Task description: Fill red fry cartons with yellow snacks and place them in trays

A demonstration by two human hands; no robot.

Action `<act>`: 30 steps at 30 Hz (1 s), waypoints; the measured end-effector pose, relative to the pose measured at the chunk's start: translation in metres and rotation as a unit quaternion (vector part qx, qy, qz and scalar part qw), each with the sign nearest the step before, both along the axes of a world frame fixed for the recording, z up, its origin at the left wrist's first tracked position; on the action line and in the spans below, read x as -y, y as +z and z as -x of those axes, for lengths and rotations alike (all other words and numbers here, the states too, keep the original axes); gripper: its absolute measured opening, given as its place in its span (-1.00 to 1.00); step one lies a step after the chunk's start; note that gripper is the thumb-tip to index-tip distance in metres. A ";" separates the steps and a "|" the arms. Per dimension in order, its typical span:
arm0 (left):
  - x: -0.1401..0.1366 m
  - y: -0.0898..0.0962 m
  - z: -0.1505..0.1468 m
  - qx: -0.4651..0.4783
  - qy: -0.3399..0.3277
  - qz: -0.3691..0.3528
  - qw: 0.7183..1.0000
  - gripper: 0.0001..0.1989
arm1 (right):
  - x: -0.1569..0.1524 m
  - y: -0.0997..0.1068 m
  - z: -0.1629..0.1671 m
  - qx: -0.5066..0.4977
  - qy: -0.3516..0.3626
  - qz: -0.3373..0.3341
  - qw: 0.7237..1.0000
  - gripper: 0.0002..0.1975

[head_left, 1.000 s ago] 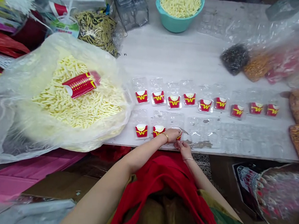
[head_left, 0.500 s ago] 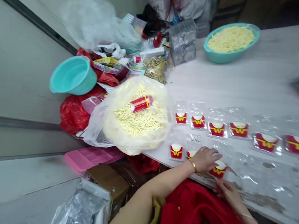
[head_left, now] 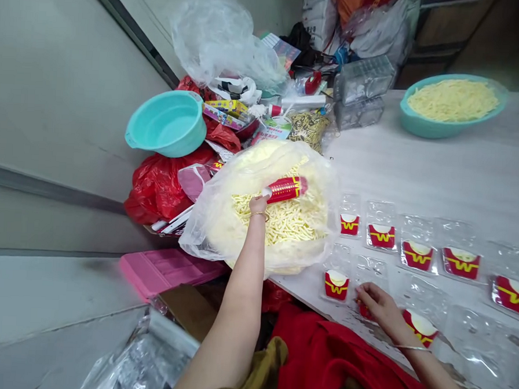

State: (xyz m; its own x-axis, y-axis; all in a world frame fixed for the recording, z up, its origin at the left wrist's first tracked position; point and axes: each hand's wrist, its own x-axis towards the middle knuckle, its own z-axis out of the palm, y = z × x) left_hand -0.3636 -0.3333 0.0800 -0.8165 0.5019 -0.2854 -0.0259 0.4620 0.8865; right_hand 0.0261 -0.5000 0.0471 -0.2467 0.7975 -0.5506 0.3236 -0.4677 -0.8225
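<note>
My left hand [head_left: 259,204] reaches into a large clear plastic bag [head_left: 200,232] of pale yellow fry-shaped pieces [head_left: 288,222]. Its fingers are closed on the near end of a stack of red fry cartons [head_left: 286,189] with yellow marks, lying on the pieces. My right hand [head_left: 379,308] is at the table's near edge, its fingers curled at the rim of an open clear plastic case [head_left: 372,269]. The hand partly covers a red carton [head_left: 365,312] in that case. To its left lies another case with a red carton [head_left: 336,285]; to its right, a tilted red carton [head_left: 421,328].
A row of clear cases with red cartons [head_left: 381,236] runs along the white table [head_left: 374,165]. Behind it stands a turquoise basin [head_left: 437,128] of pale pieces. At left are another turquoise basin [head_left: 167,123], red bags [head_left: 159,186] and a pink tray [head_left: 164,271]. Clear boxes [head_left: 363,87] are stacked at the back.
My left hand has left the red carton in the near row and moved left to the carton stack in the bag. My right hand has shifted left to another case. The view has swung left.
</note>
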 end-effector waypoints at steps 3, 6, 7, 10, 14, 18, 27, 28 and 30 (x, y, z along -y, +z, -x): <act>0.000 -0.007 0.001 0.033 0.025 -0.002 0.999 -0.85 | -0.015 0.009 0.033 -0.011 0.030 -0.020 0.999 -0.59; -0.001 -0.007 0.010 0.056 0.047 -0.015 0.997 -0.86 | -0.027 0.012 0.056 -0.008 0.072 -0.036 0.997 -0.58; -0.001 -0.007 0.014 0.062 0.055 -0.019 0.996 -0.87 | -0.030 0.013 0.061 -0.006 0.083 -0.040 0.996 -0.57; 0.005 -0.002 0.032 0.057 0.098 -0.036 0.993 -0.89 | -0.039 0.015 0.070 0.001 0.112 -0.045 0.993 -0.58; 0.042 0.007 0.032 0.010 0.161 -0.072 0.984 -0.87 | -0.046 0.029 0.083 0.048 0.146 -0.124 0.980 -0.62; 0.102 0.017 -0.027 0.069 -0.050 -0.122 0.989 -0.79 | -0.052 0.053 0.114 0.134 0.139 -0.348 0.917 -0.28; 0.106 0.020 -0.059 -0.220 -0.441 0.074 0.867 -0.69 | -0.059 0.022 0.124 0.166 0.138 -0.375 0.901 -0.15; 0.097 0.016 -0.051 -0.281 -0.434 0.116 0.848 -0.64 | -0.057 0.020 0.120 0.167 0.133 -0.369 0.904 -0.13; 0.081 0.005 -0.042 -0.330 -0.442 0.182 0.814 -0.66 | -0.054 0.019 0.115 0.165 0.130 -0.355 0.911 -0.13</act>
